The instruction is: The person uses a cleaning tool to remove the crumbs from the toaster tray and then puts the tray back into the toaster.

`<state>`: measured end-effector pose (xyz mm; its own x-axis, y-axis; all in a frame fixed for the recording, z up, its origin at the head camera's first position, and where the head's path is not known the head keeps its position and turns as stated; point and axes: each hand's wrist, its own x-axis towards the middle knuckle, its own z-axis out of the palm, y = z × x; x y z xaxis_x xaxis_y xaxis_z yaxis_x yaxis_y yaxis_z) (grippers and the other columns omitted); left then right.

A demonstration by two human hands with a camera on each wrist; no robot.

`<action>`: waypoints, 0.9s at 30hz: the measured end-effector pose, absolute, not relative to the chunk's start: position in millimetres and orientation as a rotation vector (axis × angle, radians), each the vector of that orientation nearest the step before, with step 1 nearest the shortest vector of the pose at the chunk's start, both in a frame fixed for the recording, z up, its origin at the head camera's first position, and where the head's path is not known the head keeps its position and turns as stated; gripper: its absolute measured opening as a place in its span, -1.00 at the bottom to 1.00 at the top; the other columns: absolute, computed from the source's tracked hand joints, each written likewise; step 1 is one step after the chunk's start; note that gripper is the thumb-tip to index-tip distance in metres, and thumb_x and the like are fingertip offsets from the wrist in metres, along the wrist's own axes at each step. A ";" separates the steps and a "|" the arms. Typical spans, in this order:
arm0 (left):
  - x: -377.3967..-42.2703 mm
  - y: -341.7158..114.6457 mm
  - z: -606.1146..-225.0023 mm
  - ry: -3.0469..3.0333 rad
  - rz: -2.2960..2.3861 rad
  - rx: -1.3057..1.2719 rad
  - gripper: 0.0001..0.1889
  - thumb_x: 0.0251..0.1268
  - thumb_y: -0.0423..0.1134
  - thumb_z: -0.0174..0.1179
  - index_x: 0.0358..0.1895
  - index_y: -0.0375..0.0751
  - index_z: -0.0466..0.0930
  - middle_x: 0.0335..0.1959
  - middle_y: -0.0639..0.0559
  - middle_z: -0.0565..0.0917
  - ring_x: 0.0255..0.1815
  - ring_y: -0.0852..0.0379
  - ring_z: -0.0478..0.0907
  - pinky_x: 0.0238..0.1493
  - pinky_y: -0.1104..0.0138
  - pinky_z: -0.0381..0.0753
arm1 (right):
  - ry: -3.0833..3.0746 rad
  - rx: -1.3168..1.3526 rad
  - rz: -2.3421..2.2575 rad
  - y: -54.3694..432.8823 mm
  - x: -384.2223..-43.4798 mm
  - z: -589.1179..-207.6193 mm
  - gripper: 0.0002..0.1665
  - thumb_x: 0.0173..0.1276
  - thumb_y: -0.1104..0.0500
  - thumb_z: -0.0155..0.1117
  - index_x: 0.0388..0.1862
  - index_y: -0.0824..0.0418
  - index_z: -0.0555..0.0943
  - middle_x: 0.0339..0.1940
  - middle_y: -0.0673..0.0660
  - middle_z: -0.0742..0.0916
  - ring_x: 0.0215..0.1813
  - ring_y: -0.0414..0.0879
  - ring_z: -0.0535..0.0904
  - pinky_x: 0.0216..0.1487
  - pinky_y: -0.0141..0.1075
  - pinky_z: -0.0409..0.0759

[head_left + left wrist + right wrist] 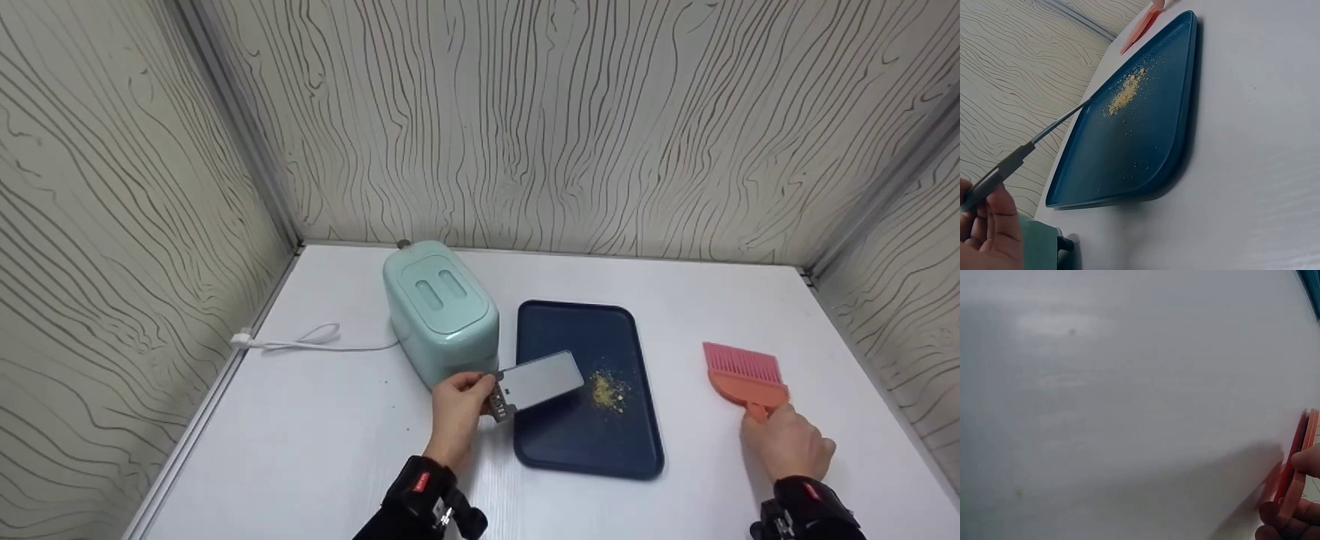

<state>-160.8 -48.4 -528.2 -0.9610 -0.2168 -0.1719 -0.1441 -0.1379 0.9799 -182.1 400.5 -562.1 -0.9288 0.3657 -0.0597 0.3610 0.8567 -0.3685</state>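
My left hand (459,412) pinches the dark end of a flat metal crumb tray (544,381), thumb on one side and fingers on the other. Its silver plate reaches over a dark blue tray (574,330); the left wrist view shows it edge-on, tilted above. Yellowish crumbs (606,391) lie in a small heap on the blue tray, with finer bits scattered around. On the right, my right hand (789,442) grips the handle of an orange hand brush (744,373) with pink bristles, held right of the blue tray. In the right wrist view the brush shows only at the edge.
A mint-green toaster (442,300) stands left of the blue tray, close behind my left hand. Its white cord (319,345) runs left to the table's edge. Wood-patterned panels (525,135) enclose the white table (300,465) at the back and sides.
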 end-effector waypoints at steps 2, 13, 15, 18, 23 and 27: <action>-160.7 -47.7 -527.8 -2.023 -2.305 0.426 -0.76 0.35 -0.34 0.29 -0.08 -0.49 0.65 -0.32 -0.11 0.69 -0.45 0.15 0.62 -0.32 0.32 0.70 | -3.000 -0.578 0.572 401.9 -180.3 -564.8 -0.60 0.48 0.05 0.06 -0.45 0.35 0.37 -0.56 0.24 0.48 -0.46 0.16 0.44 -0.22 0.12 0.36; -162.3 -43.6 -528.4 -1.965 -2.354 0.399 -0.76 0.34 -0.35 0.28 -0.11 -0.54 0.65 -0.40 -0.09 0.68 -0.52 0.17 0.61 -0.39 0.32 0.71 | -2.982 -0.605 0.590 402.6 -176.7 -570.5 -0.53 0.52 0.00 0.11 -0.23 0.46 0.37 -0.47 0.31 0.50 -0.38 0.24 0.46 -0.23 0.11 0.33; -161.9 -42.4 -527.3 -1.937 -2.396 0.408 -0.76 0.35 -0.35 0.28 -0.10 -0.54 0.65 -0.39 -0.10 0.68 -0.52 0.17 0.61 -0.38 0.32 0.71 | -2.945 -0.612 0.621 398.8 -178.0 -567.9 -0.51 0.51 0.04 0.13 -0.09 0.53 0.37 -0.34 0.42 0.52 -0.27 0.32 0.47 -0.18 0.16 0.36; -161.7 -40.0 -525.6 -1.881 -2.467 0.430 -0.75 0.37 -0.34 0.28 -0.07 -0.53 0.64 -0.35 -0.12 0.69 -0.49 0.14 0.63 -0.35 0.31 0.72 | -2.857 -0.537 0.688 384.4 -180.4 -562.5 -0.53 0.46 0.13 0.17 0.02 0.56 0.40 -0.20 0.51 0.55 -0.20 0.37 0.50 -0.18 0.16 0.42; -162.2 -33.2 -523.2 -1.797 -2.553 0.417 -0.73 0.38 -0.35 0.28 -0.04 -0.54 0.60 -0.24 -0.20 0.70 -0.39 0.09 0.68 -0.22 0.26 0.75 | -2.714 -0.294 0.792 335.6 -180.9 -549.2 -0.76 0.40 0.21 0.23 -0.14 0.42 0.55 -0.41 0.30 0.64 -0.37 0.16 0.54 -0.38 -0.06 0.44; -161.9 -25.7 -519.8 -1.739 -2.615 0.401 -0.78 0.37 -0.37 0.29 -0.10 -0.52 0.59 -0.22 -0.19 0.70 -0.31 0.09 0.70 -0.16 0.26 0.75 | -2.655 -0.111 0.828 287.5 -175.9 -538.8 -0.87 0.37 0.25 0.29 -0.25 0.33 0.61 -0.55 0.11 0.59 -0.41 0.03 0.46 -0.36 -0.17 0.36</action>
